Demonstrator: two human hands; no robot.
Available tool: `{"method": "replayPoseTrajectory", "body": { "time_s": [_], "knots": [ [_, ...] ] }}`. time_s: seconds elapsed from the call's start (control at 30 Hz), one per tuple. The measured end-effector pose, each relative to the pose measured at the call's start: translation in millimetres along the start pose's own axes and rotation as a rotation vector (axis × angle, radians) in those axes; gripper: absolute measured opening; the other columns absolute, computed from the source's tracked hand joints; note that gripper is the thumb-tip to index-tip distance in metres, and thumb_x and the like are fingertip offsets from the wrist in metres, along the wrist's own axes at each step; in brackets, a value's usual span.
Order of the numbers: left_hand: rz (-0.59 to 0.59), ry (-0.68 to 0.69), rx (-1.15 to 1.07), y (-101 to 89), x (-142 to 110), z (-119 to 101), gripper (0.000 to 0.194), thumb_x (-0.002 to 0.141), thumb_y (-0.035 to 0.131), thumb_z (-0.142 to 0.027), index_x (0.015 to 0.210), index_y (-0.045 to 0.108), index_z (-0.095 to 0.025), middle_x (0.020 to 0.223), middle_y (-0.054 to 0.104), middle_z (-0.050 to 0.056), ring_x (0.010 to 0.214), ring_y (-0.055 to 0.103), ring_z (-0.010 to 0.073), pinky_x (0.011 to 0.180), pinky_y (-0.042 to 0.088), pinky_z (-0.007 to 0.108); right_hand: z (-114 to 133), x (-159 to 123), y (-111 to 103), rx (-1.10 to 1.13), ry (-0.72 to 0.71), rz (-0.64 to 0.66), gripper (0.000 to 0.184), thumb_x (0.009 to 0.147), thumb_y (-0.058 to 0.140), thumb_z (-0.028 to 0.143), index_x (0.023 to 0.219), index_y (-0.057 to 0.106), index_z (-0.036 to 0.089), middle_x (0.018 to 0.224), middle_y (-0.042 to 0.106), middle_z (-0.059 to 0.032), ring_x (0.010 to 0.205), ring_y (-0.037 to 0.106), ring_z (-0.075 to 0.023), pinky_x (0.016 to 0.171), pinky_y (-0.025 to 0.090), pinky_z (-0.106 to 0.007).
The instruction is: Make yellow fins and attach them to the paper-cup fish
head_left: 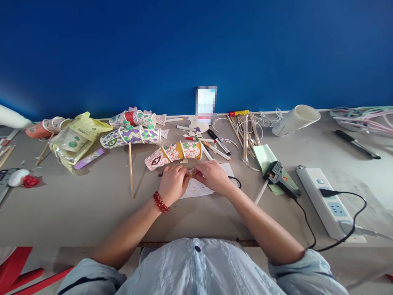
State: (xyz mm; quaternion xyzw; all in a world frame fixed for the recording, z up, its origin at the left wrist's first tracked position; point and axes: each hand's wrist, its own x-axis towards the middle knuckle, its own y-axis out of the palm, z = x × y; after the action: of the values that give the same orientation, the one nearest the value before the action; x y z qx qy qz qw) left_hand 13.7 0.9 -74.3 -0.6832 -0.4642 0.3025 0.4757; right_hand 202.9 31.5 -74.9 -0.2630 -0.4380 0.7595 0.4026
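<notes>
My left hand, with a red bead bracelet at the wrist, and my right hand meet at the fingertips. Both pinch a small yellow piece, mostly hidden by the fingers. Beneath them lies a white paper sheet with tiny yellow scraps on it. Just beyond the hands rests a fish made of paper cups, drawn with red, green and ochre scales. Beside my right wrist a black loop, perhaps a scissors handle, shows at the sheet's edge.
More paper-cup fish stand back left, one on a stick, near a yellow cup packet. Markers and wooden sticks lie behind. At right are a glue gun, corded power strip and white cups.
</notes>
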Motion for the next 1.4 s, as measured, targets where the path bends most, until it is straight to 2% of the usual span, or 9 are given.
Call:
{"method": "replayPoseTrajectory", "body": {
  "time_s": [0.2,0.5,0.73,1.03,1.17,1.4],
  "knots": [
    [0.026,0.001,0.018,0.6,3.1,2.3,0.011,0.094,0.056,-0.021,0.084,0.060,-0.019,0.086,0.070,0.005,0.087,0.066,0.0257,0.076,0.039,0.039,2.3,7.4,-9.2,-0.023,0.018,0.082,0.008,0.090,0.067,0.023,0.084,0.070,0.020,0.078,0.074,-0.0034,0.076,0.065,-0.0210,0.072,0.036,-0.031],
    [0.019,0.040,0.121,6.1,0.6,2.7,0.009,0.095,0.056,-0.022,0.087,0.059,-0.019,0.088,0.068,0.007,0.088,0.064,0.0268,0.076,0.038,0.040,0.9,6.2,-3.6,-0.007,0.082,0.034,0.004,0.087,0.068,0.020,0.083,0.069,0.019,0.078,0.074,-0.0028,0.075,0.065,-0.0199,0.073,0.035,-0.030],
    [0.026,0.041,0.012,2.1,0.6,4.7,0.011,0.096,0.056,-0.023,0.086,0.057,-0.019,0.088,0.067,0.004,0.086,0.064,0.0237,0.078,0.039,0.038,-8.4,1.2,-2.0,0.084,0.038,-0.001,0.006,0.086,0.072,0.021,0.082,0.068,0.020,0.077,0.072,0.0005,0.073,0.062,-0.0167,0.076,0.036,-0.029],
    [-0.011,0.066,0.022,6.4,-1.1,7.3,0.012,0.097,0.054,-0.023,0.086,0.057,-0.020,0.088,0.067,0.004,0.085,0.064,0.0228,0.075,0.038,0.037,-2.0,-2.9,-1.1,0.060,0.060,-0.021,0.008,0.085,0.075,0.023,0.082,0.068,0.019,0.077,0.072,-0.0005,0.076,0.062,-0.0184,0.075,0.036,-0.030],
    [-0.048,0.082,0.014,6.1,-2.2,6.5,0.014,0.098,0.052,-0.023,0.086,0.057,-0.020,0.087,0.067,0.004,0.084,0.063,0.0223,0.076,0.039,0.036,-0.2,-5.1,3.0,0.030,0.067,-0.073,0.007,0.085,0.074,0.023,0.085,0.068,0.019,0.079,0.073,-0.0019,0.081,0.063,-0.0208,0.077,0.037,-0.032],
    [-0.122,0.097,-0.118,0.9,-7.0,5.4,0.016,0.099,0.047,-0.023,0.086,0.056,-0.021,0.084,0.066,0.003,0.082,0.063,0.0218,0.077,0.041,0.037,6.7,-12.9,-4.4,0.106,0.037,-0.099,0.004,0.086,0.069,0.016,0.083,0.067,0.020,0.081,0.071,-0.0025,0.082,0.064,-0.0210,0.078,0.041,-0.032]
  ]
}}
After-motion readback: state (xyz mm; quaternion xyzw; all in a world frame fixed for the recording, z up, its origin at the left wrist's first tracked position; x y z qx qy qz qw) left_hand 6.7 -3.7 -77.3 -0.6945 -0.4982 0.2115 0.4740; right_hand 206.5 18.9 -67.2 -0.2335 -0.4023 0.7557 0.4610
